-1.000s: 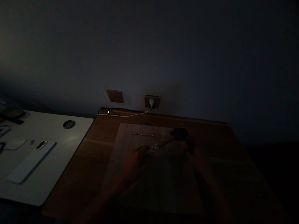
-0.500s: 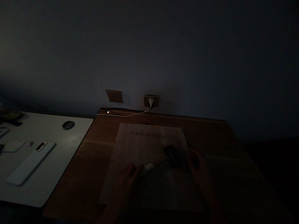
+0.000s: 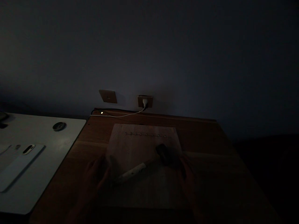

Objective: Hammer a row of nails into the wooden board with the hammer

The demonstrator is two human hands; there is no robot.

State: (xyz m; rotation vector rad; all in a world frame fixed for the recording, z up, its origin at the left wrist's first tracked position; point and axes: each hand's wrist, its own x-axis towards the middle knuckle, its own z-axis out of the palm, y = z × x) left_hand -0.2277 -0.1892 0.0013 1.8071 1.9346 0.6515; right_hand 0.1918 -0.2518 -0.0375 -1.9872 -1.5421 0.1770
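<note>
A pale square board lies on the brown wooden table, with a row of several small nails near its far edge. Across the board rests a hammer, its light handle pointing to the lower left and its dark head at the right. My left hand is at the board's left edge, fingers apart, holding nothing. At the right edge, beside the hammer head, my right hand has its fingers apart and empty. The picture is very dark.
On the white table at the left lie a white phone-like object and a round dark object. A white plug sits in the wall socket, its cable running along the wooden table's back edge.
My left hand has let go of the hammer handle and moved left to the board's edge. The hammer now lies free. The view has shifted slightly to the right.
</note>
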